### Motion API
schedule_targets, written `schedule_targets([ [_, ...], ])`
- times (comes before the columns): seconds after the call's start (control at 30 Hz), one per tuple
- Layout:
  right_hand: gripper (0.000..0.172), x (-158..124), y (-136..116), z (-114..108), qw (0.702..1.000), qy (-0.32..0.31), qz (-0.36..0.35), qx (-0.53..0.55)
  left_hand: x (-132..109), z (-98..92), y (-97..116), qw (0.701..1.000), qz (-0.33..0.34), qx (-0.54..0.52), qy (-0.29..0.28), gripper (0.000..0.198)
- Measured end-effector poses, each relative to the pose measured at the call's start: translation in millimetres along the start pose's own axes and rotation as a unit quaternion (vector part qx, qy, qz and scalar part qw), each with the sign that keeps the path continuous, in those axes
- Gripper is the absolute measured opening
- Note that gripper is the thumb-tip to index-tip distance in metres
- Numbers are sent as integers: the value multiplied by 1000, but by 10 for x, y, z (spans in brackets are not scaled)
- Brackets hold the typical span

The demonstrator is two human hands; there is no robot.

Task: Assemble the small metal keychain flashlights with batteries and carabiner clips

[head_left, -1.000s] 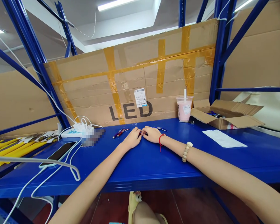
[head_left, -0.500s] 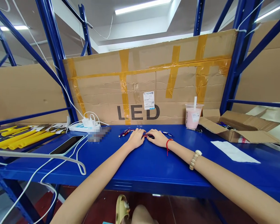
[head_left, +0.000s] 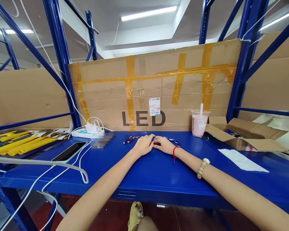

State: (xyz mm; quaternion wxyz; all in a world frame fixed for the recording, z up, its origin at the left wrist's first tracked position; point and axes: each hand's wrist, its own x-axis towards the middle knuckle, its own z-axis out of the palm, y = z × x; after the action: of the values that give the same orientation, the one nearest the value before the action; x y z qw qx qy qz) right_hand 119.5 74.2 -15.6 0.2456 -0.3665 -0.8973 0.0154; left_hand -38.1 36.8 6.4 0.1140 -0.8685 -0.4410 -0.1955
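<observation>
My left hand (head_left: 143, 146) and my right hand (head_left: 165, 145) rest together on the blue shelf top (head_left: 144, 173), fingertips meeting. Both are curled around a small dark pen-like item (head_left: 156, 143) between them; only a sliver of it shows. My right wrist carries a red string and a bead bracelet. Just left of my left hand lie red and dark pen-like pieces (head_left: 130, 139). More of them, bluish (head_left: 172, 140), lie right behind my right hand.
A taped cardboard sheet marked LED (head_left: 144, 96) closes the back. A pink drink cup (head_left: 199, 123) and an open carton (head_left: 245, 136) stand at right, with white paper (head_left: 242, 159). At left are a phone (head_left: 68, 151), power strip (head_left: 86, 132), white cables and yellow tubes (head_left: 21, 144).
The camera has tilted and shifted, so the scene sits lower in view. My hands have stayed together over the small item, with only slight finger movement.
</observation>
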Motion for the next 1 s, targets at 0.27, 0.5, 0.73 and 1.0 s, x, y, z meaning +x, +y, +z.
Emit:
schedule_targets([
  [0.27,18,3,23,12,1000,8,-14,10,-4,-19,18,1000,-26,3,-11,28],
  [0.5,17,13,22,21,1000,-12,-14,21,2,-7,-20,998,-58,4,-13,25],
  [0.73,19,-2,-21,-15,1000,-19,-19,4,2,54,-48,990,-129,8,-53,24],
  [1.0,24,-43,-112,-72,999,-32,-16,-32,20,106,-50,980,-189,3,-56,26],
])
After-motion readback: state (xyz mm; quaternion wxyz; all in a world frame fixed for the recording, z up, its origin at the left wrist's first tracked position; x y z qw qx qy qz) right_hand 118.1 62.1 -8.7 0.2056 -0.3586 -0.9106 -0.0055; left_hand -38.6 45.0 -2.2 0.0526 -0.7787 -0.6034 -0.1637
